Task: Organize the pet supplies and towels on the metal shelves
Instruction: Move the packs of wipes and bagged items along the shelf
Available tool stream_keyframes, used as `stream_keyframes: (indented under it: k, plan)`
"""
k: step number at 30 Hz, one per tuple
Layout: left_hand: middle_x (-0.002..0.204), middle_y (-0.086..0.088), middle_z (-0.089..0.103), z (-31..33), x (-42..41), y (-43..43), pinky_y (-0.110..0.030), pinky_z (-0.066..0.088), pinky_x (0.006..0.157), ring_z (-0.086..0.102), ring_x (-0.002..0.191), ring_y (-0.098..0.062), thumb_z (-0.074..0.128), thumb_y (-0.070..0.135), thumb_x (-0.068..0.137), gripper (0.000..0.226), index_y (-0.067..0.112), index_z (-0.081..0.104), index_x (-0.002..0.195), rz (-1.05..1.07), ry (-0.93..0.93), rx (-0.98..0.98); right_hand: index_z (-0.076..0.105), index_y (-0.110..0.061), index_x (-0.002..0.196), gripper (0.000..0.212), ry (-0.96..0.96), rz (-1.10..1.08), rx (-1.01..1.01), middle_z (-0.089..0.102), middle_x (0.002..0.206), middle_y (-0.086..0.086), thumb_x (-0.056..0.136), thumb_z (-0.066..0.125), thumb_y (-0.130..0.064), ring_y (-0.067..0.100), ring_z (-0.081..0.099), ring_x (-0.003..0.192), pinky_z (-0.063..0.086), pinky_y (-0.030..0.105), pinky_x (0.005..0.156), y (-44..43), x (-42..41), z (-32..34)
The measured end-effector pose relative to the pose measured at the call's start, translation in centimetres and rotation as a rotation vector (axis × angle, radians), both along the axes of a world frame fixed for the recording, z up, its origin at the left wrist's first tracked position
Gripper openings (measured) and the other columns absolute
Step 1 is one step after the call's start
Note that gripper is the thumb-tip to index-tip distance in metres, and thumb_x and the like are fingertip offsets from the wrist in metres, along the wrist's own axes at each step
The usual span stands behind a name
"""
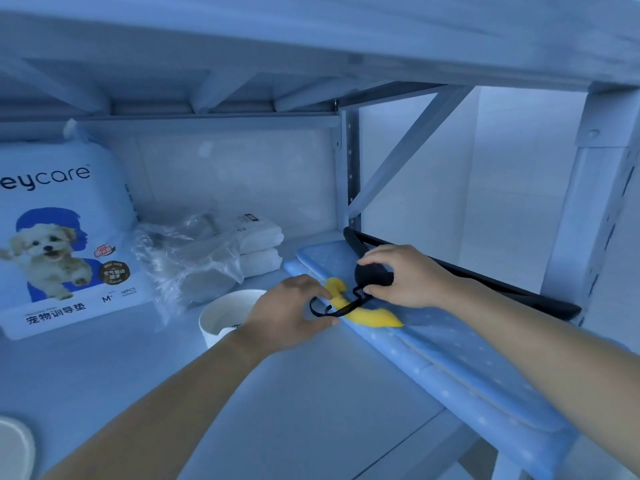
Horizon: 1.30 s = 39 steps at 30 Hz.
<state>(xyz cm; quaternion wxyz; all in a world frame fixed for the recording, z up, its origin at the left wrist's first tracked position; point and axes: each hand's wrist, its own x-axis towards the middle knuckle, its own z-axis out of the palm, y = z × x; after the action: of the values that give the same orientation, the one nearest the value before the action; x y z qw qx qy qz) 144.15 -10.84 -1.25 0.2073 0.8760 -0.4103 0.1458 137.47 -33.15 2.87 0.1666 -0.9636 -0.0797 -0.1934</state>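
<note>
On the metal shelf (311, 393) a folded blue dotted mat (467, 355) lies along the right side. A yellow plush toy (367, 315) rests on it. My right hand (405, 275) grips a round black object (372, 273), likely a retractable leash. Its thin black strap (332, 308) loops to the left, where my left hand (291, 317) pinches the loop. Both hands hover over the near-left end of the mat.
A large pet training pad bag (65, 237) stands at the left. Beside it are a crumpled clear plastic bag (194, 258), folded white towels (261, 244) and a white bowl (225, 313). A black flat item (485, 271) leans behind the mat. Another white dish (14, 448) shows bottom left.
</note>
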Motion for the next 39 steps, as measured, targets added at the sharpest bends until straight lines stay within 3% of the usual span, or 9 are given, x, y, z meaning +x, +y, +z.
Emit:
stream_keyframes:
  k: [4,7,12,20,24,28,31,34,39]
  plan:
    - [0.106,0.023,0.055,0.7,-0.1,3.3,-0.016,0.038,0.082,0.049,0.098,0.003,0.062,0.057,0.078,0.037,0.036,0.062,0.108,0.128,0.019,-0.033,0.06,-0.024,0.122,0.04,-0.006,0.096,-0.012,0.058,0.125,-0.01,0.084,0.065,-0.034,0.009,0.049,0.12,0.037,0.024,0.101,3.7,1.8,0.2]
    - [0.112,0.019,0.056,0.7,-0.2,6.5,-0.018,0.038,0.082,0.052,0.104,-0.003,0.062,0.053,0.08,0.034,0.034,0.062,0.108,0.235,0.023,0.008,0.06,-0.022,0.121,0.037,0.031,0.182,-0.041,0.062,0.121,-0.007,0.086,0.063,-0.034,0.011,0.052,0.115,0.039,0.023,0.093,7.0,3.0,0.4]
    - [0.104,0.024,0.056,0.3,-0.8,11.2,-0.021,0.044,0.08,0.052,0.096,0.0,0.056,0.072,0.067,0.044,0.043,0.061,0.099,0.35,0.078,0.013,0.061,-0.025,0.121,0.034,0.127,0.289,-0.118,0.061,0.12,-0.009,0.088,0.061,-0.034,0.01,0.05,0.115,0.037,0.02,0.085,11.6,4.6,0.3]
    - [0.097,0.021,0.062,-0.4,-1.4,13.1,-0.019,0.045,0.082,0.056,0.091,-0.001,0.069,0.035,0.081,0.01,0.034,0.069,0.091,0.385,0.055,-0.006,0.069,-0.02,0.106,0.031,0.263,0.402,-0.182,0.066,0.104,-0.006,0.078,0.074,-0.033,0.008,0.058,0.093,0.045,0.021,0.078,14.2,5.8,0.5]
    - [0.092,0.022,0.062,-1.0,-1.0,12.7,-0.002,0.037,0.071,0.051,0.084,0.006,0.068,0.03,0.083,0.01,0.028,0.07,0.093,0.392,0.029,-0.047,0.074,-0.017,0.092,0.017,0.29,0.428,-0.184,0.069,0.086,-0.007,0.08,0.072,-0.029,0.005,0.056,0.073,0.044,0.021,0.064,14.0,6.2,0.5]
    - [0.095,0.018,0.065,-1.7,-0.5,12.0,-0.024,0.05,0.08,0.06,0.082,-0.007,0.068,0.029,0.084,0.01,0.029,0.07,0.093,0.386,0.033,-0.105,0.074,-0.018,0.091,0.016,0.287,0.412,-0.169,0.066,0.081,-0.01,0.08,0.071,-0.03,0.0,0.054,0.069,0.042,0.015,0.062,13.4,6.6,0.5]
    - [0.097,0.015,0.063,-1.4,-0.1,10.9,-0.02,0.045,0.08,0.05,0.078,-0.002,0.064,0.028,0.087,0.012,0.027,0.069,0.098,0.407,0.026,-0.06,0.072,-0.018,0.098,0.02,0.277,0.382,-0.193,0.064,0.085,-0.011,0.081,0.071,-0.029,0.001,0.053,0.074,0.039,0.01,0.06,13.0,7.1,0.7]
    - [0.1,0.011,0.063,-1.0,0.7,9.8,-0.018,0.043,0.078,0.049,0.078,-0.004,0.062,0.025,0.088,0.014,0.024,0.068,0.101,0.389,0.051,-0.062,0.071,-0.018,0.102,0.021,0.285,0.364,-0.21,0.068,0.098,-0.006,0.083,0.068,-0.026,0.007,0.056,0.082,0.042,0.017,0.066,12.6,7.4,0.7]
    - [0.106,0.011,0.062,-0.9,2.0,8.8,-0.019,0.039,0.081,0.053,0.088,-0.006,0.06,0.028,0.09,0.018,0.024,0.065,0.106,0.372,0.1,-0.042,0.071,-0.019,0.101,0.021,0.269,0.337,-0.215,0.068,0.094,-0.007,0.084,0.065,-0.03,0.007,0.055,0.079,0.041,0.015,0.061,11.8,7.7,0.7]
